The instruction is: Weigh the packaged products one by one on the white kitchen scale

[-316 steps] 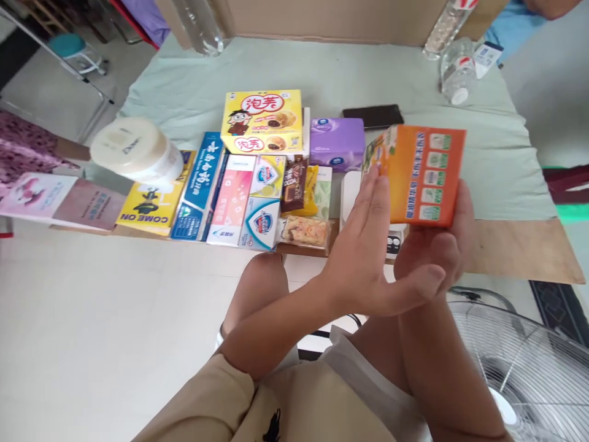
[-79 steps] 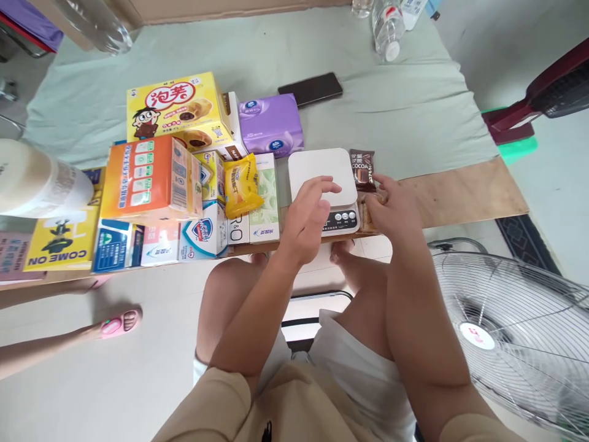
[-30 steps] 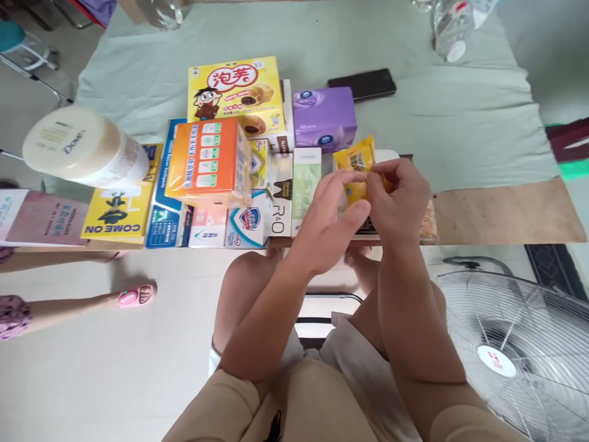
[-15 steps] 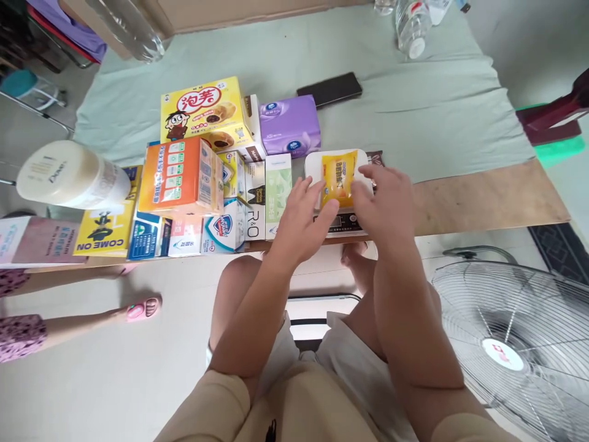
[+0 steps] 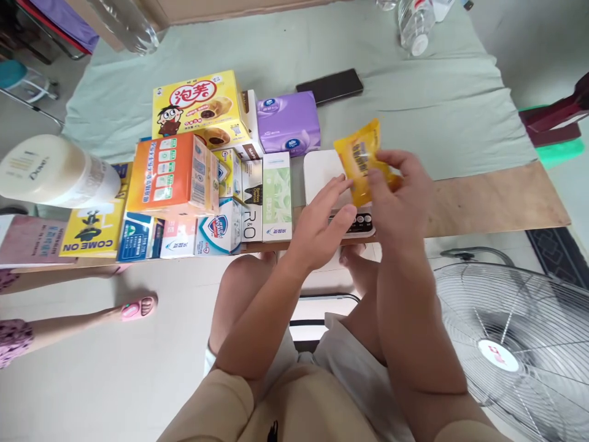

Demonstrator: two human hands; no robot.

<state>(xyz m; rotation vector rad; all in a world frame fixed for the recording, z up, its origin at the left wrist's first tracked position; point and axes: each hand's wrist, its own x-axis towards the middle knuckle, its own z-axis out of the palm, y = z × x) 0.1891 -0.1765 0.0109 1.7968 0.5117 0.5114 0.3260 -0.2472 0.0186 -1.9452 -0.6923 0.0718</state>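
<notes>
Head view, change: the yellow snack packet (image 5: 361, 161), which half a second ago lay flat on the white kitchen scale (image 5: 322, 178), is now lifted clear of it and tilted, above the platform's 2 o'clock corner.
Right hand (image 5: 399, 199): closed on the packet, thumb across its front, fingers behind it.
Left hand (image 5: 322, 222): open and empty, fingers spread over the scale's near edge, just beside the packet; it has let go since a second ago.
What this means: judging by the bare platform, the packet's turn on the scale looks finished.
Scale: at 12 o'clock from the hands, at the near edge of the wooden board (image 5: 488, 196); its display is partly hidden by the left hand.
Boxes: orange carton (image 5: 170, 175) at 9 o'clock of the scale, stacked on flatter boxes; yellow pastry box (image 5: 197, 110) and purple tissue pack (image 5: 288, 123) at 11 o'clock. All shut, contents unseen.
Farther off: black phone (image 5: 329, 86) on the green cloth (image 5: 437, 110); white jar (image 5: 55, 170) at far left.
Bystander: another person's foot in a pink slipper (image 5: 135, 305) at 8 o'clock.
</notes>
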